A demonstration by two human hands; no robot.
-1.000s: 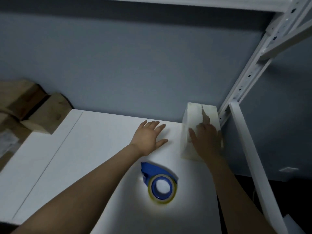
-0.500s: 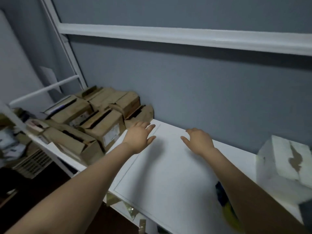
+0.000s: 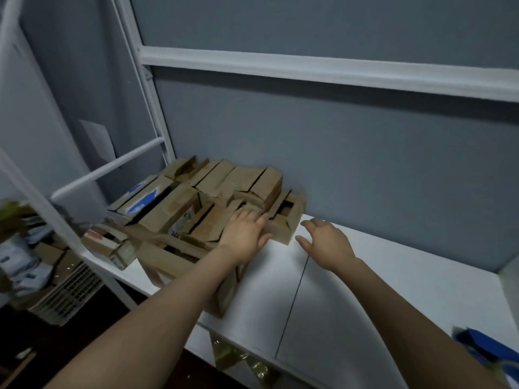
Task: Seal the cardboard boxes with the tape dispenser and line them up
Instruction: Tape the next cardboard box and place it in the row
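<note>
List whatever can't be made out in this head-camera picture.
Head view only:
1. Blue plastic tape dispenser: blurred, cut off by the right edge.
2. Brown cardboard boxes: the nearest ones are partly covered by the left hand and forearm, flaps hidden.
3. Pale box at the right edge: mostly cut off.
4. Clutter at far left: motion-blurred.

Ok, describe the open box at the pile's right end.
The open box is worn brown cardboard, flaps raised around a dark inside. It sits on the white shelf at the right end of the pile, near the grey wall. The left hand reaches its left side with straight fingers; the right hand hovers just right, apart.
</note>
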